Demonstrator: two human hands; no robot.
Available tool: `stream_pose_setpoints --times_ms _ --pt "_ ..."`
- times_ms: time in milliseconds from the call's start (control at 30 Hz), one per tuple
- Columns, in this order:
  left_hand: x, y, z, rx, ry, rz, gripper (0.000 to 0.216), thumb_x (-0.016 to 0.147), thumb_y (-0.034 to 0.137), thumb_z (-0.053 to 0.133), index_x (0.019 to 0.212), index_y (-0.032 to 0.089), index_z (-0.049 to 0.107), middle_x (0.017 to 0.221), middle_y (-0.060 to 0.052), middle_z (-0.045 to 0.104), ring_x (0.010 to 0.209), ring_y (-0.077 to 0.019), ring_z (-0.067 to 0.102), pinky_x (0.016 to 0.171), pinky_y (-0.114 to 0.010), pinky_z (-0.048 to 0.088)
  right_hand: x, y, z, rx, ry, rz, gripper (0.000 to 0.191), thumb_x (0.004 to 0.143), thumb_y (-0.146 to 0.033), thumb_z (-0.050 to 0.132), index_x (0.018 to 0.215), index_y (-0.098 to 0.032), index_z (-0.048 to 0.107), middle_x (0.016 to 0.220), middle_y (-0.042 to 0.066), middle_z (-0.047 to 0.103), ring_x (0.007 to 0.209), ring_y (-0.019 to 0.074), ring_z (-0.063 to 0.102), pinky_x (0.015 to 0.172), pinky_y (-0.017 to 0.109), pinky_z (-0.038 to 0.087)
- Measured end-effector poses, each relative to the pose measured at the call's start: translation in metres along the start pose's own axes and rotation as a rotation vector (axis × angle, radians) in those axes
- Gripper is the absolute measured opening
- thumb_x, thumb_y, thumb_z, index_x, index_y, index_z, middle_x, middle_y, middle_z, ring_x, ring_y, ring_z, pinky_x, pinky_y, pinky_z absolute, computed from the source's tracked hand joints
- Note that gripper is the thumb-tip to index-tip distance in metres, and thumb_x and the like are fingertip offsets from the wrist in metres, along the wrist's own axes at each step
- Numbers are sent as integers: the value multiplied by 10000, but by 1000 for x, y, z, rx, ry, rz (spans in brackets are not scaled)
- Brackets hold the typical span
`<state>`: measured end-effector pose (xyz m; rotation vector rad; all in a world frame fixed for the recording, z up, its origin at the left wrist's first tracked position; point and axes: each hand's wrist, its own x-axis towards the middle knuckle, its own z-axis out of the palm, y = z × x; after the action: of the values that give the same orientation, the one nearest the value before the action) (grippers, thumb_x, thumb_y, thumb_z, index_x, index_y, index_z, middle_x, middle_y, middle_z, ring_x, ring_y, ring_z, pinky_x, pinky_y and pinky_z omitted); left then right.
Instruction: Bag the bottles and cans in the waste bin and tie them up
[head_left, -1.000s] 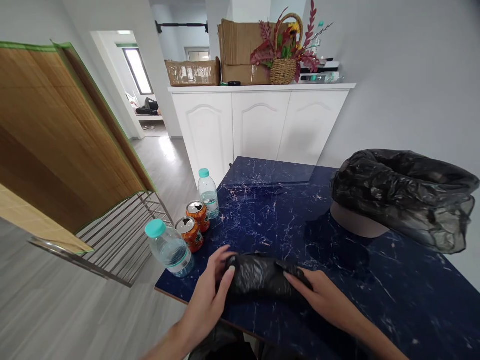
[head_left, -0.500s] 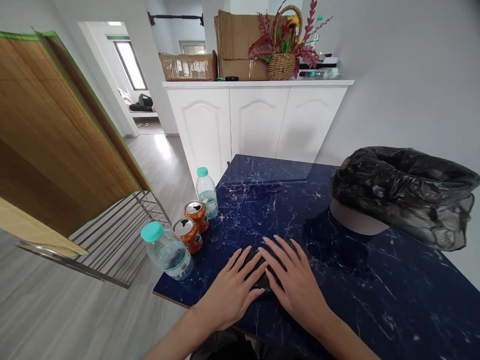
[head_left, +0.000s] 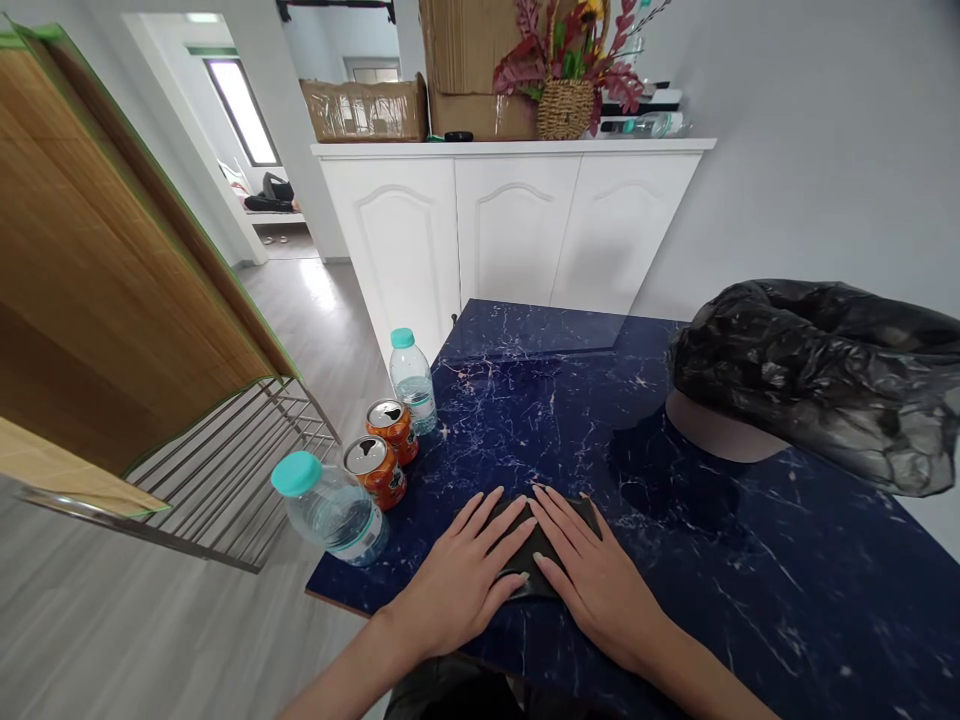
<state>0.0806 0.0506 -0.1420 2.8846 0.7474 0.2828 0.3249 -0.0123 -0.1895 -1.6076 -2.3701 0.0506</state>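
On the blue marbled tabletop [head_left: 517, 410] lies a flat, dark piece of thin material [head_left: 536, 578], black and roughly rectangular. Whether it is cloth or plastic, I cannot tell. My left hand [head_left: 469, 575] rests palm down on its left part with the fingers stretched out. From the other side, my right hand [head_left: 589, 580] lies flat over its right part, fingers extended and nearly touching the left fingertips. Much of the dark piece is hidden beneath both hands.
Along the table's left edge stand two orange cans [head_left: 392, 430] and two water bottles [head_left: 341, 515] with turquoise caps. A bin lined with a black bag [head_left: 817, 370] sits at the right. Beyond are a white cabinet [head_left: 510, 220] and a metal rack [head_left: 240, 470].
The dark piece lies flatter and wider under my hands than before. My right hand has come down slightly, its fingers closer together. The view has tilted a little downward.
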Motion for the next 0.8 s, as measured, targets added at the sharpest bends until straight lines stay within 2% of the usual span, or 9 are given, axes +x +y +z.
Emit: stream_pose_setpoints --times_ms 167,267,367,433,500,567,633,733,800 --pt "0 -1 1 -25 -2 2 671 1118 403 488 1719 295 209 1783 -24 256 1659 -300 186 1333 -568 288 -1 -2 1 13 9 17 702 1155 -434 347 1737 -320 -29 1775 30 241 1631 253 278 1312 612 281" --pt "-1 -1 1 -50 14 7 673 1117 399 494 1718 299 210 1777 -30 275 1657 -286 195 1332 -550 301 0 -3 -2 38 17 10 669 1154 -435 355 1742 -314 61 1764 41 296 1623 254 301 1309 615 280" --pt "-5 -1 0 -69 45 5 638 1124 370 479 1712 296 241 1768 -44 300 1653 -271 209 1328 -530 325 2 4 -7 83 37 18 561 1152 -420 366 1698 -311 303 1717 45 415 1586 257 378 1298 581 319" --pt "-9 -1 -1 -83 92 -18 610 1127 355 475 1701 295 279 1758 -54 327 1652 -268 213 1330 -532 326 2 15 -10 109 94 138 492 1140 -434 384 1594 -280 493 1611 86 549 1497 290 494 1232 562 417" --pt "-14 -2 -1 -104 139 -72 583 1129 355 473 1687 294 317 1745 -59 362 1655 -271 203 1331 -545 323 1 29 -13 140 145 316 474 1114 -486 423 1471 -232 604 1435 145 648 1342 333 607 1106 556 524" --pt "-17 -3 0 -138 169 -145 553 1132 366 460 1670 297 350 1730 -57 397 1658 -273 195 1326 -555 332 -3 39 -17 213 127 413 479 1080 -554 478 1372 -213 644 1274 157 670 1192 336 662 997 531 582" --pt "-19 -5 2 -185 181 -215 526 1138 384 439 1654 305 371 1720 -52 416 1659 -273 195 1316 -555 354 -8 41 -22 310 70 391 436 1045 -595 538 1264 -238 659 1207 130 656 1126 312 669 956 489 599" --pt "-19 -7 5 -252 188 -280 496 1146 404 408 1633 312 395 1728 -47 402 1660 -271 202 1308 -547 370 -18 31 -29 414 20 334 327 1024 -580 579 1127 -274 627 1198 96 647 1109 289 665 938 453 598" --pt "-18 -8 6 -285 204 -309 473 1151 403 390 1614 310 421 1738 -43 380 1659 -263 213 1315 -540 358 -25 20 -33 487 7 364 277 1040 -535 551 1143 -281 590 1176 87 666 1084 283 678 912 443 595"
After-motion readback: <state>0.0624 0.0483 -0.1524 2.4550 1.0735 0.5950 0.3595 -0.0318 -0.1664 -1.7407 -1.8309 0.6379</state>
